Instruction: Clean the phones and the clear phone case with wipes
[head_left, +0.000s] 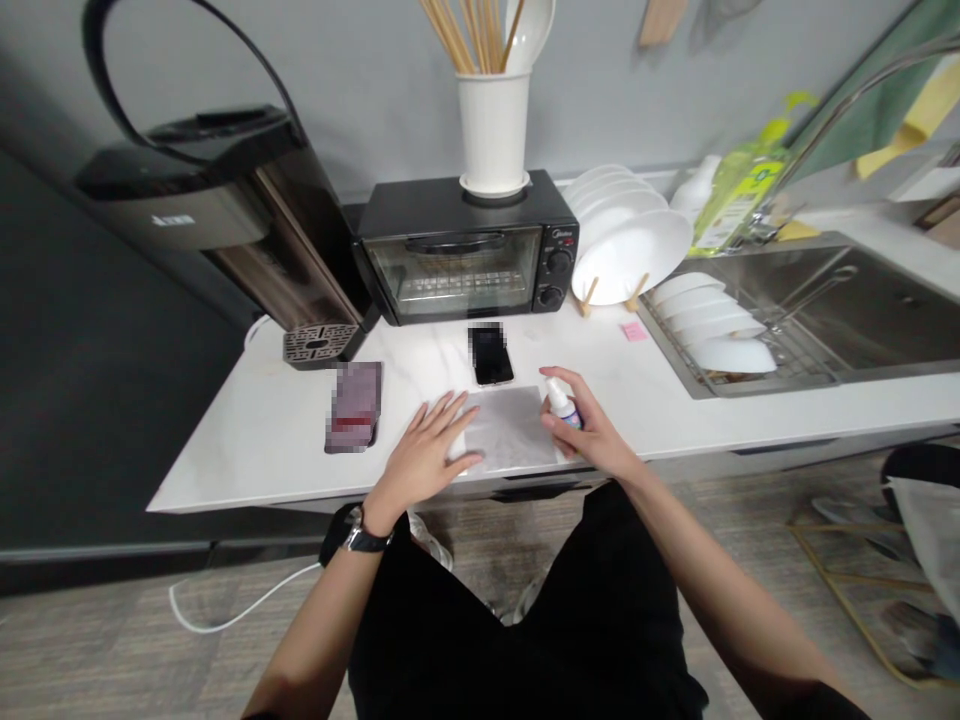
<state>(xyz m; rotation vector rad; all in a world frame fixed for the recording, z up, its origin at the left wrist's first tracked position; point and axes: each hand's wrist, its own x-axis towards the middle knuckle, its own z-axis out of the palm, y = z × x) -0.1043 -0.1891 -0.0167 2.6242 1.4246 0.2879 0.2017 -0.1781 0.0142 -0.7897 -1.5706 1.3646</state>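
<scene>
A thin, see-through plastic sheet or bag lies flat near the counter's front edge. My left hand rests with spread fingers on its left side and on the white countertop. At the sheet's right edge, my right hand is wrapped round a small white spray bottle with a blue and pink label, its nozzle pointing up and to the left. Just beyond the sheet a black smartphone lies screen up. To the left of my left hand is a purplish, partly blurred flat object.
Behind the phone stands a black toaster oven, topped by a white cup of chopsticks. A hot water dispenser is at left. White plates in a wooden rack, a pink note and a sink are at right.
</scene>
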